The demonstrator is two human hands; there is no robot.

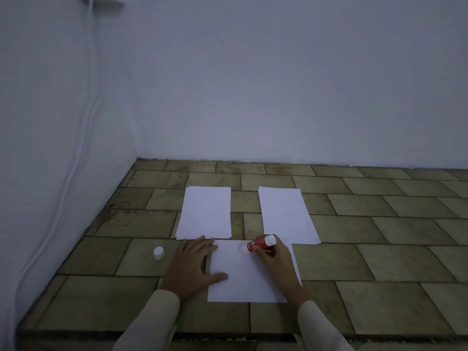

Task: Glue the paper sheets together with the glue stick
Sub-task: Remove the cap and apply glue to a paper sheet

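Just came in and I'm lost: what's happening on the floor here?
A person is gluing paper on the tiled floor. The left hand presses flat on the near sheet at its left edge, while the right hand grips the red glue stick, tip down near the sheet's far edge. Its white cap stands to the left. Two more paper piles lie beyond.

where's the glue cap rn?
Head view: the cap stands upright on the floor tiles, just left of the left hand and apart from it, nearer than the left paper stack.
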